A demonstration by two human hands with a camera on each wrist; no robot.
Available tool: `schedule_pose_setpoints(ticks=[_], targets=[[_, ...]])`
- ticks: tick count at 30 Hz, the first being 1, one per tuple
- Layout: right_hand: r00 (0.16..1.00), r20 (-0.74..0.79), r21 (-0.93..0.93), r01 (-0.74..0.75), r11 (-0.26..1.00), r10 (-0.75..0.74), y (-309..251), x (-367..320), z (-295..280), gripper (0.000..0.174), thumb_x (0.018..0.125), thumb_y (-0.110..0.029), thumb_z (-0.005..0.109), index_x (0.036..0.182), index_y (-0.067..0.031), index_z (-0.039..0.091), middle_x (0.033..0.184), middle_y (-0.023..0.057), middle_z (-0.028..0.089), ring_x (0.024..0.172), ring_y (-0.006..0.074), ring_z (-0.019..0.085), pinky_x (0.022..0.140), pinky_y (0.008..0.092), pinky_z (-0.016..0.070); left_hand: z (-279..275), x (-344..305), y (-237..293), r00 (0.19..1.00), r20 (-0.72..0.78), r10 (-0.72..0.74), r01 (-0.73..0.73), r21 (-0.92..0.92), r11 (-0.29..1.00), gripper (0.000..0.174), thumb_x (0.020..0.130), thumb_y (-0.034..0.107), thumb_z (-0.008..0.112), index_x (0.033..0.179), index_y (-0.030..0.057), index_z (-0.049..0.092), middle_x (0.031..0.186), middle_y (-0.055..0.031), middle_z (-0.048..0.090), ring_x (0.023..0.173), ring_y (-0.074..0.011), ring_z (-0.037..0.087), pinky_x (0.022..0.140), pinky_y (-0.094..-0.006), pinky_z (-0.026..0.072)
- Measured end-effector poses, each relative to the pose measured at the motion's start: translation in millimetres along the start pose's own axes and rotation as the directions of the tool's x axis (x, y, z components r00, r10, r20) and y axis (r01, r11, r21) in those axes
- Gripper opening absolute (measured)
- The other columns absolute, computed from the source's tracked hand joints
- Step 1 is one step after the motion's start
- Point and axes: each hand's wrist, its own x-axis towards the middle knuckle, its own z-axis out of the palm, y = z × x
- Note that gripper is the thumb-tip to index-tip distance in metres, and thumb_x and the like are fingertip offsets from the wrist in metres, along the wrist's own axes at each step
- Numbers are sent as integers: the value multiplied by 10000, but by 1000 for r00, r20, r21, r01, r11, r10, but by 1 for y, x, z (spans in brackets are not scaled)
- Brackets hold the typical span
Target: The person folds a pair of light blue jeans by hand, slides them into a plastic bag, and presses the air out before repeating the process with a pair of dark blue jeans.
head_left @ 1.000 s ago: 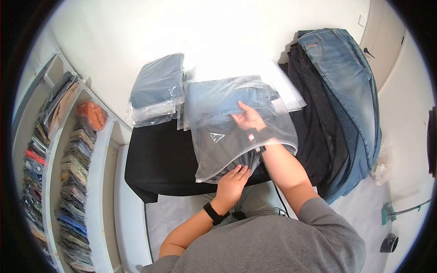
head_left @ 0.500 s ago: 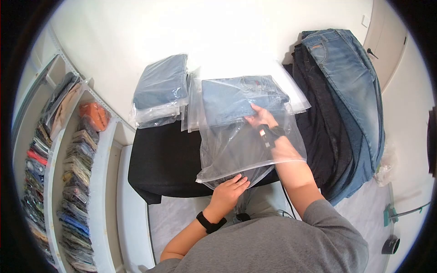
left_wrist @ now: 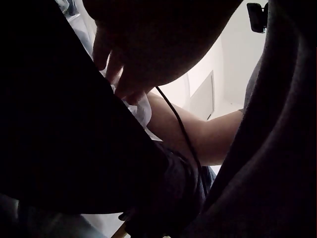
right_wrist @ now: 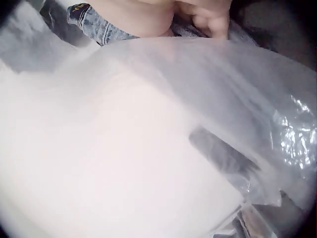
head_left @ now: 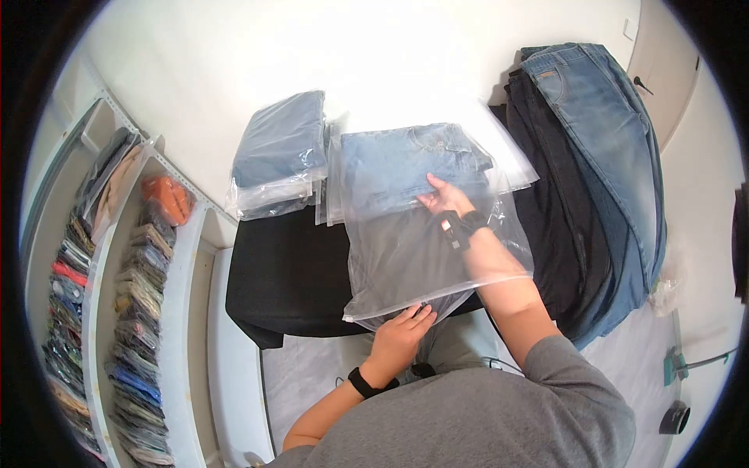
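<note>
A clear plastic zip bag (head_left: 406,249) lies across the front of the black-covered table, its opening towards the person. Folded light-blue jeans (head_left: 382,168) are inside its far part. Through the opening reaches the right hand (head_left: 451,201), which grips the near fold of the jeans, thumb on top; its other fingers are partly hidden. At the bag's near lip, the left hand (head_left: 399,337) holds the plastic edge with its fingertips. The left wrist view is dark, showing those fingers against pale film. In the right wrist view, hazy plastic (right_wrist: 237,94) covers much of the scene.
Bagged folded jeans (head_left: 281,144) are stacked at the table's back left. More clear bags (head_left: 511,164) lie behind the work. A tall heap of blue and black jeans (head_left: 605,132) hangs over the right side. Shelves (head_left: 183,281) of bagged garments stand left.
The right hand and jeans have gone deeper into the bag, and the jeans now lie flatter. The bag's opening has come down lower over the right forearm. The left hand stays at the lip.
</note>
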Motion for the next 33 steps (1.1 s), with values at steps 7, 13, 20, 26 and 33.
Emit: schedule_pose_setpoints(ticks=[7, 13, 20, 26, 33], targets=[[995, -94, -116, -32, 993, 21, 1, -50, 25, 497, 897, -202, 595, 1301, -3, 385, 1274, 169, 451, 1133, 301, 465, 950, 391, 426, -9, -3, 9, 998, 53, 31, -33, 44, 998, 322, 722, 29, 627, 1041, 68, 644, 1059, -84, 656, 1070, -259, 597, 819, -304, 518], [780, 626, -779, 625, 49, 14, -5, -242, 34, 339, 836, -164, 627, 1150, -43, 587, 1183, 122, 587, 1102, 203, 552, 915, 356, 435, -70, -31, -17, 821, -541, -183, 176, -65, 982, 191, 716, -10, 592, 878, 41, 505, 839, -95, 524, 756, -236, 507, 662, -348, 408], [536, 490, -860, 172, -480, -687, -54, -322, 12, 732, 579, -19, 769, 1257, -48, 496, 1165, 144, 532, 1089, 353, 488, 954, 392, 397, -78, -21, -36, 849, -137, -510, 475, -225, 851, 561, 724, 114, 721, 1245, 90, 513, 1046, -77, 559, 827, -178, 556, 648, -282, 458], [699, 75, -991, 132, 26, -711, -36, -281, -72, 594, 780, -131, 707, 1303, -24, 448, 1060, 145, 623, 898, 238, 619, 789, 318, 493, -69, -23, -34, 835, -248, -491, 433, -253, 865, 380, 754, -24, 612, 1126, 57, 607, 908, -68, 570, 696, -144, 549, 574, -237, 453], [907, -162, -505, 262, 822, -389, -48, -302, -55, 403, 802, -32, 669, 1163, -21, 492, 701, -16, 566, 619, 38, 509, 532, 191, 379, -72, -38, -25, 767, -524, -371, 406, -52, 912, 393, 683, -106, 510, 1010, 52, 659, 1049, -101, 563, 726, -138, 555, 558, -220, 440]])
